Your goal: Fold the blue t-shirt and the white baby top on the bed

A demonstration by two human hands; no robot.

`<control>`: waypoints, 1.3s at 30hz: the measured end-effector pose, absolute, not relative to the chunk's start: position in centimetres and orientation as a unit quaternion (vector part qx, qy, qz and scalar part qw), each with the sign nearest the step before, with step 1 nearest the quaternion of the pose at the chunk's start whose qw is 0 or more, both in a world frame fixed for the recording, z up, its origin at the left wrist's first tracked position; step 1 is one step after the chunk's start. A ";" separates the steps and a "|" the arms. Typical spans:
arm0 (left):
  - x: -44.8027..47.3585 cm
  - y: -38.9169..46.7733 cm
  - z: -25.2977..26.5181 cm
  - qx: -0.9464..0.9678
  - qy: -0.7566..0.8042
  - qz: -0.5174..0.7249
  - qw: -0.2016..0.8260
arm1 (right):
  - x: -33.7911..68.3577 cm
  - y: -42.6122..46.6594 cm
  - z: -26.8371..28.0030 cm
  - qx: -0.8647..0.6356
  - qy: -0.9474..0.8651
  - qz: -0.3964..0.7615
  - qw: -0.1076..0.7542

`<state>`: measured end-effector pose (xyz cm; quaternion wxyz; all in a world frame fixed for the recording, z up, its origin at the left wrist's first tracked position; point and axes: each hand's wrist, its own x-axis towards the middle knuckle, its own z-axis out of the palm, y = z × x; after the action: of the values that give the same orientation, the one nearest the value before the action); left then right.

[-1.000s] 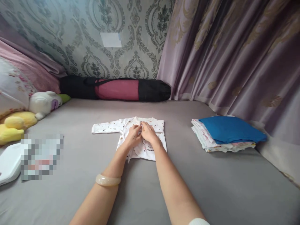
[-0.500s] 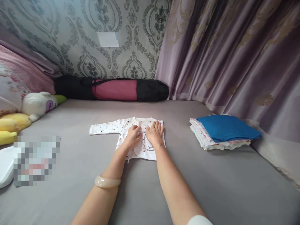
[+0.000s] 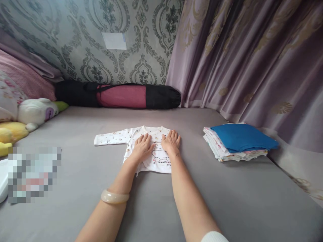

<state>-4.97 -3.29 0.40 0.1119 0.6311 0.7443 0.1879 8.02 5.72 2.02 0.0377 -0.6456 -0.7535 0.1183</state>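
A small white baby shirt (image 3: 158, 164) with a fine print, a line drawing and lettering lies flat on the grey sheet. Its left sleeve stretches out to the side; no sleeve shows spread out on the right. My left hand (image 3: 143, 147) rests flat on the left part of the chest, fingers extended. On the right edge of the shirt lies my right hand (image 3: 171, 142), palm down with fingers stretched out. Both hands press on the cloth without gripping it. A pale bangle (image 3: 115, 197) circles my left forearm.
To the right is a stack of folded clothes (image 3: 214, 146) topped by a blue cloth (image 3: 244, 137). A long black and dark-red bag (image 3: 121, 95) lies along the wall. Plush toys (image 3: 35, 111) and a blurred-out item (image 3: 35, 178) are at the left. Curtains (image 3: 227, 60) hang at right.
Both hands have shifted slightly apart over the shirt, the right one moving rightward. My left fingers have flattened and extended. More of the drawing and lettering shows between the arms.
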 end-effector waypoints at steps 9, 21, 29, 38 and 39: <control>-5.2 -3.3 0.5 0.624 0.741 0.221 0.110 | 8.1 6.0 2.6 -0.643 -0.752 0.136 0.041; -11.4 -4.7 2.9 0.441 0.840 0.308 0.071 | 7.3 5.9 1.4 -0.625 -0.772 0.098 0.055; -15.3 -6.9 2.4 0.289 0.917 0.273 0.030 | 7.3 6.0 1.6 -0.628 -0.770 0.107 0.044; -15.8 -8.3 2.5 0.141 0.943 0.299 0.041 | 8.2 6.6 3.1 -0.599 -0.791 0.118 -0.018; -15.8 -8.4 2.5 0.139 0.944 0.296 0.052 | 8.3 6.6 3.0 -0.599 -0.793 0.112 -0.018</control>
<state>-15.85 -8.37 2.53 0.0518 0.1385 0.9436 0.2962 8.31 6.61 2.99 -0.0180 -0.5986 -0.7929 0.1122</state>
